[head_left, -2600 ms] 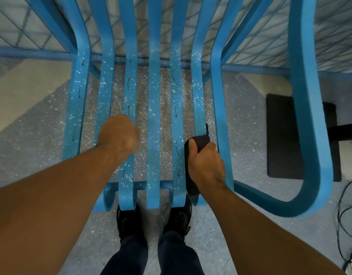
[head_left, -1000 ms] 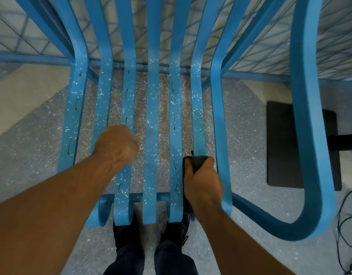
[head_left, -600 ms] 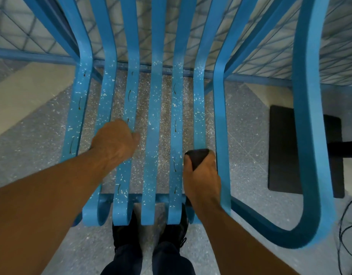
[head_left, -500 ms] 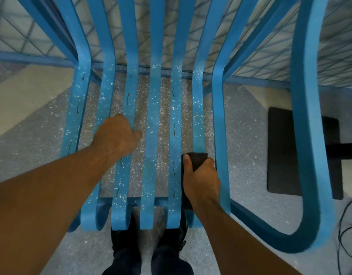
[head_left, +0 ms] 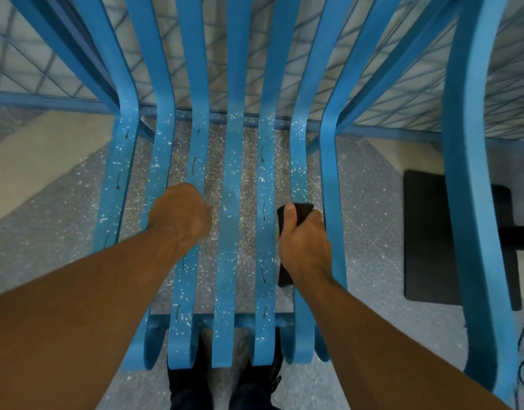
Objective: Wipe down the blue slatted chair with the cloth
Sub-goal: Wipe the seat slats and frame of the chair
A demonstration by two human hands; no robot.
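Speckled floor (head_left: 370, 202) shows beneath the chair (head_left: 234, 161), where the right hand (head_left: 305, 244) has its fingers (head_left: 290, 214) clamped on the cloth (head_left: 302, 209) round a slat (head_left: 299, 161) running lengthwise straight ahead of them, dusty stretch beyond, while the left hand (head_left: 180, 216) grips a left slat (head_left: 197, 161).

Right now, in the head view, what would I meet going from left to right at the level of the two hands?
Leftmost slat → left hand → middle slat → right hand gripping the cloth → armrest.
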